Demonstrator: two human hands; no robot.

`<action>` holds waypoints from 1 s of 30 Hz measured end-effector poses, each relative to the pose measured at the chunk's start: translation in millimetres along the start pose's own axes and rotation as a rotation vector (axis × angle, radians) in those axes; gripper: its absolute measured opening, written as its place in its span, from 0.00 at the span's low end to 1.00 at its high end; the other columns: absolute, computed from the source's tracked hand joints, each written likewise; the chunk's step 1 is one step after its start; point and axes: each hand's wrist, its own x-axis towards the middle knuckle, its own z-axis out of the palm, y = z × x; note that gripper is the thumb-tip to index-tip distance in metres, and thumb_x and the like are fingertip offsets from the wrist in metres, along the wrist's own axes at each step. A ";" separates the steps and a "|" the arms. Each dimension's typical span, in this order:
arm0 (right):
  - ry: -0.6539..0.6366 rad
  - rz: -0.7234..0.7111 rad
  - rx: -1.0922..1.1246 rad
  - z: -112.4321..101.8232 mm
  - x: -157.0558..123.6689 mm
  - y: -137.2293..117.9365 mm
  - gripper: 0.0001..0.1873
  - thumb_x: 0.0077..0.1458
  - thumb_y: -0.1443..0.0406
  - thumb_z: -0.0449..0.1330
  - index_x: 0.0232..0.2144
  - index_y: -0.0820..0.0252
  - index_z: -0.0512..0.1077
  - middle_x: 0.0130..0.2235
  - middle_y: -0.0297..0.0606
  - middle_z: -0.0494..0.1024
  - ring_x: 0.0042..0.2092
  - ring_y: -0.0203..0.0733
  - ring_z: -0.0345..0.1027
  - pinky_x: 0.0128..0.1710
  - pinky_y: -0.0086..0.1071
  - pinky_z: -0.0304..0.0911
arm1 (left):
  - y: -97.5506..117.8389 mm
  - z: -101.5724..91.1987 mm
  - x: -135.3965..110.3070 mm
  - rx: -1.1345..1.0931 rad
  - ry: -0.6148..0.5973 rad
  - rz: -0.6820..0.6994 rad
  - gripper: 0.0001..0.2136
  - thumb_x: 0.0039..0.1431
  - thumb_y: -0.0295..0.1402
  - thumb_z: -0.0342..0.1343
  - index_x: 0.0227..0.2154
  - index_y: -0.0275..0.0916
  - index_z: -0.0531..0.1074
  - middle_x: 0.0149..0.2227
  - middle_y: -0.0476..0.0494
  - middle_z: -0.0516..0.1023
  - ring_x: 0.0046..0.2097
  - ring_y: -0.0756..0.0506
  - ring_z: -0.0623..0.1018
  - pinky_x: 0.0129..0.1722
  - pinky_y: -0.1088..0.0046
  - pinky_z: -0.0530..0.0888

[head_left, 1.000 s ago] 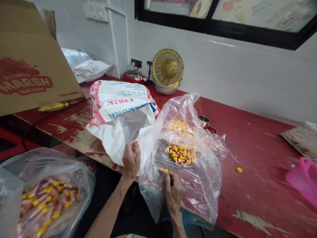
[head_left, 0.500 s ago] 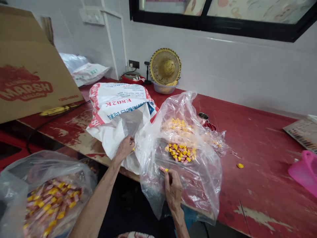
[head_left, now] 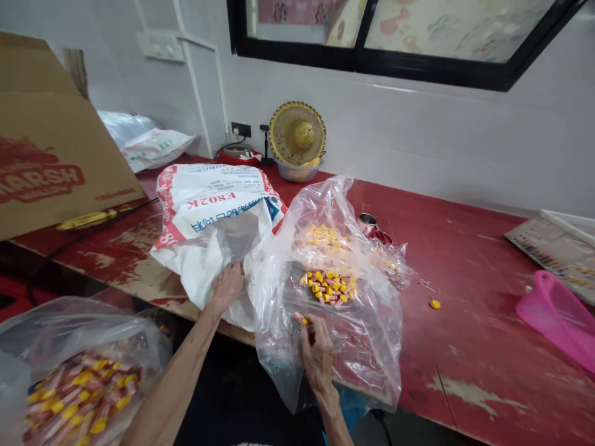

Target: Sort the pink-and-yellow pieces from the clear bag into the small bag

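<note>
The left hand (head_left: 227,286) is clenched on the near lip of the white woven sack (head_left: 209,204), which lies slumped on the red table (head_left: 465,248) with its mouth open toward the person. Whether the fingers hold the woven cloth alone or also the thin liner inside cannot be told from this view.

The right hand (head_left: 317,353) pinches a single wrapped candy (head_left: 299,318), pink with a yellow end, between the fingertips. The candy sits at the near edge of the clear plastic bag (head_left: 367,334), just beside the sack and touching it. Inside the bag lies a pile of candies (head_left: 328,288) of the same kind, beyond the hand and apart from it. The bag's near side hangs over the table edge.

One loose yellow piece (head_left: 435,304) lies on the bare table to the right of the bag. A metal cup (head_left: 368,219) stands behind the bag. A pink scoop (head_left: 558,316) rests at the far right.

At lower left, below table level, a second plastic bag (head_left: 69,328) holds more candies. A cardboard box (head_left: 46,136) stands at the left end of the table.
</note>
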 end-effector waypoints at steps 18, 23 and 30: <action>0.048 0.052 -0.009 -13.2 5.5 2.5 0.18 0.74 0.55 0.53 0.46 0.57 0.80 0.45 0.43 0.83 0.44 0.43 0.76 0.45 0.36 0.72 | 27.3 -53.7 -54.0 -0.888 0.153 0.056 0.25 0.50 0.50 0.64 0.47 0.38 0.80 0.33 0.47 0.80 0.28 0.49 0.77 0.27 0.74 0.77; -0.077 0.124 0.049 -15.4 14.2 0.7 0.21 0.73 0.51 0.53 0.39 0.56 0.79 0.39 0.41 0.82 0.40 0.42 0.75 0.43 0.35 0.71 | 42.4 -27.3 -60.3 -0.743 -0.241 0.276 0.22 0.52 0.51 0.61 0.41 0.39 0.81 0.28 0.49 0.77 0.24 0.50 0.73 0.24 0.76 0.72; -0.175 0.359 0.361 -37.6 28.8 -15.0 0.21 0.65 0.47 0.61 0.40 0.57 0.79 0.35 0.35 0.81 0.33 0.39 0.74 0.34 0.30 0.69 | 44.3 -10.6 -60.1 -0.640 -0.413 0.455 0.18 0.57 0.48 0.58 0.42 0.41 0.83 0.32 0.49 0.80 0.25 0.51 0.70 0.28 0.76 0.71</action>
